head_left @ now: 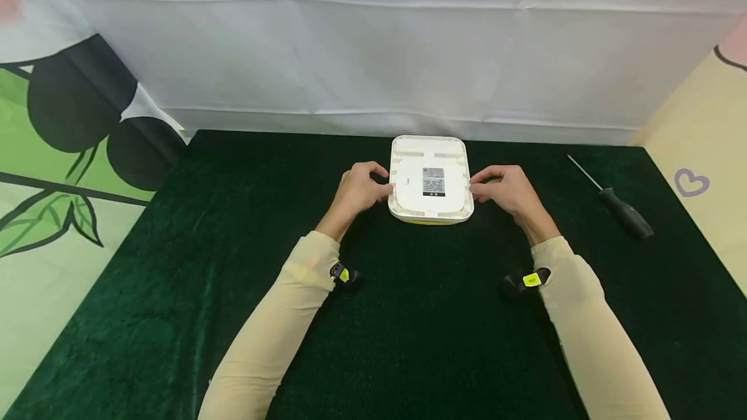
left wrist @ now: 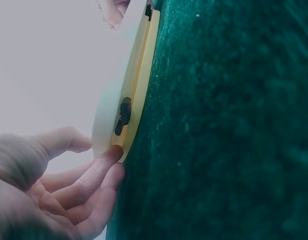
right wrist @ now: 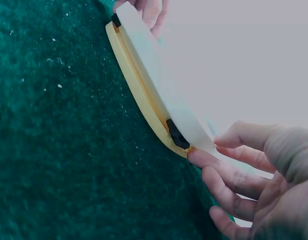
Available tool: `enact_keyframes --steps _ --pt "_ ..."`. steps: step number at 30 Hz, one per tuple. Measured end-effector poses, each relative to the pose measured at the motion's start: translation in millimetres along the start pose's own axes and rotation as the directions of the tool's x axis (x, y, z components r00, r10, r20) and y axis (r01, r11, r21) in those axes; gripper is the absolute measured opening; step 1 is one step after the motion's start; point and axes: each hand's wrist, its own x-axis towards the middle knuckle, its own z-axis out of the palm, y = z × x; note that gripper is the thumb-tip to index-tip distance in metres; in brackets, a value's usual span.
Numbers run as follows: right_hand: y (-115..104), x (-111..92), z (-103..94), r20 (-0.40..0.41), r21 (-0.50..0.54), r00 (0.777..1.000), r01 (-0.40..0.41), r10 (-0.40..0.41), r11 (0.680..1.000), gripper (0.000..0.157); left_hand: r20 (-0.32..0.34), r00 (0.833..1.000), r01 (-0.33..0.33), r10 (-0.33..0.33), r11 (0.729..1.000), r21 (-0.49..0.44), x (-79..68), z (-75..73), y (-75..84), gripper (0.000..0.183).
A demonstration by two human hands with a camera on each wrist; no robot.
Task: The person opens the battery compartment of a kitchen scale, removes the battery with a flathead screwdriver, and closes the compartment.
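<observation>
A square white kitchen scale (head_left: pixel 408 180) with rounded corners lies upside down near the back edge of the table, its grey printed label facing up. Beneath the white base shows a yellow plate (right wrist: pixel 144 102), parted from it by a narrow gap with black pieces inside. My left hand (head_left: pixel 360 190) pinches the base's left edge, thumb on the white side and a fingertip in the gap. On the opposite edge, my right hand (head_left: pixel 509 190) pinches likewise, thumb against the white rim and index fingertip at the gap.
A screwdriver (head_left: pixel 626 212) with a black handle lies on the right side of the table, shaft pointing to the back left. Dark green cloth (head_left: pixel 408 329) covers the tabletop. Behind it hangs a white curtain (head_left: pixel 350 57), with patterned sheets at both sides.
</observation>
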Motion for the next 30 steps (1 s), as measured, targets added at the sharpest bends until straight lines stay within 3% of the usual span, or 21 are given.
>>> enact_keyframes --steps 9,16,24,30 --pt "-2.5 -1.0 -1.3 0.055 -0.034 0.998 0.009 -0.007 0.999 0.028 0.021 0.999 -0.038 0.038 0.999 -0.037 -1.1 -2.0 -8.0 0.026" --pt "-7.5 -5.9 -5.8 0.195 -0.134 0.980 -0.022 0.048 0.991 0.032 0.053 0.998 -0.037 0.037 0.999 -0.010 -0.2 -9.7 -9.5 0.027" --pt "-10.9 -7.0 -6.3 0.375 -0.187 0.925 0.006 0.065 0.982 0.035 -0.013 0.998 -0.059 0.060 0.996 0.064 33.7 -17.2 -1.0 0.023" --pt "-11.4 -9.2 -9.0 0.425 -0.231 0.899 -0.001 0.102 0.973 0.038 -0.068 0.996 -0.048 0.056 0.992 0.120 60.0 -20.0 14.7 0.024"
